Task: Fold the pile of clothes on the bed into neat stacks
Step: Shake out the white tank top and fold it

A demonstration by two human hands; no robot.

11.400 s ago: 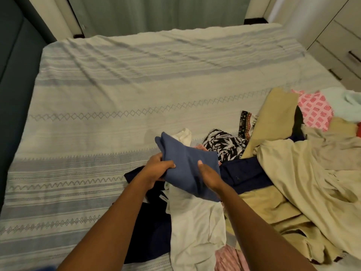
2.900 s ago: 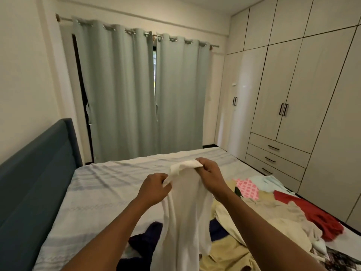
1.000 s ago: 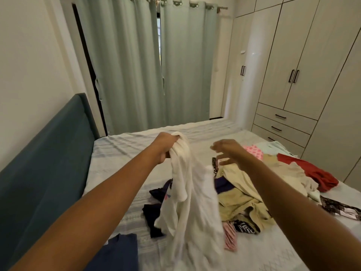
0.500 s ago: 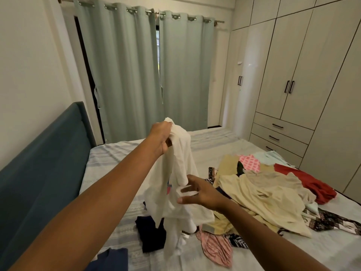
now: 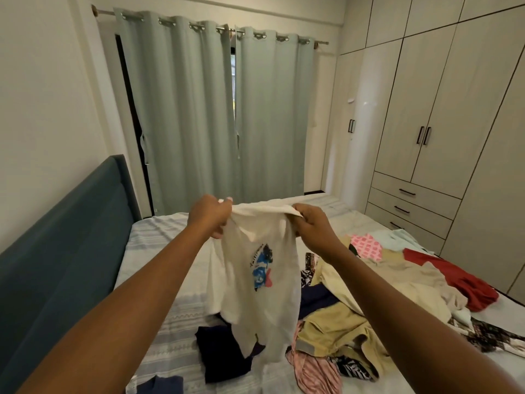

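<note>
Here the left hand (image 5: 210, 217) and the right hand (image 5: 312, 228) each pinch a top corner of the white T-shirt (image 5: 255, 294), both grips curled tight on the cloth. The shirt hangs open in the air above the bed (image 5: 159, 251), just left of the unfolded pile (image 5: 355, 308). To fold it well, the person should probably keep the top edge taut and level, lay the shirt flat on the bed beside the pile, and smooth it before folding.

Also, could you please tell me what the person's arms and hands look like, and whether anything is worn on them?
Both arms are bare as far as the view shows: no sleeve covers the left forearm or the right forearm. The left hand and right hand wear no gloves, and no watch, bracelet or ring is visible.
</note>
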